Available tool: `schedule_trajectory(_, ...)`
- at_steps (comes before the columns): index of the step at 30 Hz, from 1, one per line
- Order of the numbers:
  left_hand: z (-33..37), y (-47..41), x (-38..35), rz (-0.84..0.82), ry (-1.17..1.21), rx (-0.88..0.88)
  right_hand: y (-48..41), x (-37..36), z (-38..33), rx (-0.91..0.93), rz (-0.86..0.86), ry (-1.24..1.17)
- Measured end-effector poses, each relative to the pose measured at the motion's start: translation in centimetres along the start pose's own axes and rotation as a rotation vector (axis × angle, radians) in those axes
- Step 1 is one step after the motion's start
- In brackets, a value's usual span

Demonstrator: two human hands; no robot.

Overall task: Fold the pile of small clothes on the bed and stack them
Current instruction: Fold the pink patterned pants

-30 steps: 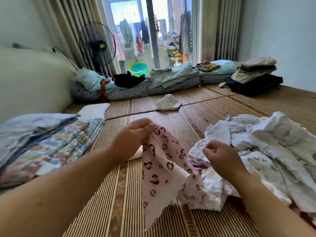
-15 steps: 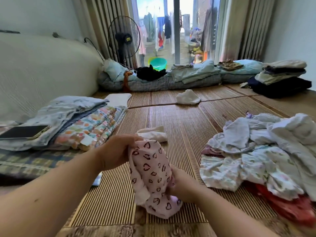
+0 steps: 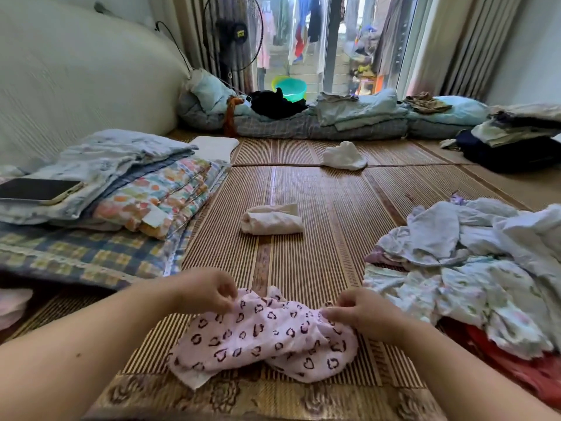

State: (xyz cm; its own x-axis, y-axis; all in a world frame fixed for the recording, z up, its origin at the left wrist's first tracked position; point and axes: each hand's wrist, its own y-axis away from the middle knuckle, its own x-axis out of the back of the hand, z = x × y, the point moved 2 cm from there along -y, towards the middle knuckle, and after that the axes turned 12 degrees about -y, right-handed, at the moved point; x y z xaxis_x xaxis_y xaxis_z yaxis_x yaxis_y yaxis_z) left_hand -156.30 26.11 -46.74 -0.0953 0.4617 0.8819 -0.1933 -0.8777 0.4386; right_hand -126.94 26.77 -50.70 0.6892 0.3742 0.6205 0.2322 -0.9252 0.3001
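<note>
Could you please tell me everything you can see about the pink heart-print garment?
The pink heart-print garment is small, soft-looking fabric, pale pink with dark outlined hearts. It lies crumpled on the woven mat, near its front edge. The left hand pinches its upper left edge; the right hand pinches its upper right edge.

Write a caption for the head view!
Left hand and right hand pinch a pink heart-print garment on the mat beside the clothes pile.

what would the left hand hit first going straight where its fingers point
The left hand pinches the pink heart-print garment, so that cloth first; past it, probably the right hand; depth is unclear.
</note>
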Motion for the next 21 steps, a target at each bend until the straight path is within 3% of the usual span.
schedule_trajectory(3, 2.1, -2.7, -0.7, 0.162, 0.144, 0.004, -0.9, -1.8, -0.9, -0.039, 0.02, 0.113)
schedule_trajectory(6, 4.9, -4.7, -2.5, 0.083, 0.067, -0.039, -2.0, -3.6, -1.5, -0.042, 0.062, 0.21)
schedule_trajectory(9, 6.6, -5.0, -3.0, -0.031, -0.014, -0.084, -2.1, -2.9, -2.2, -0.062, 0.045, 0.095)
schedule_trajectory(12, 7.3, -4.3, -1.4, -0.036, -0.096, -0.136, -0.8, -0.4, -3.5, -0.015, -0.027, -0.182)
schedule_trajectory(15, 7.4, -2.4, 1.4, -0.006, 0.057, -0.189, 0.8, 3.4, -5.7, 0.124, -0.075, -0.351)
schedule_trajectory(21, 11.1, 3.1, 6.9, 0.123, 0.445, -0.433, 4.3, 8.9, -12.3, 0.393, -0.015, -0.324)
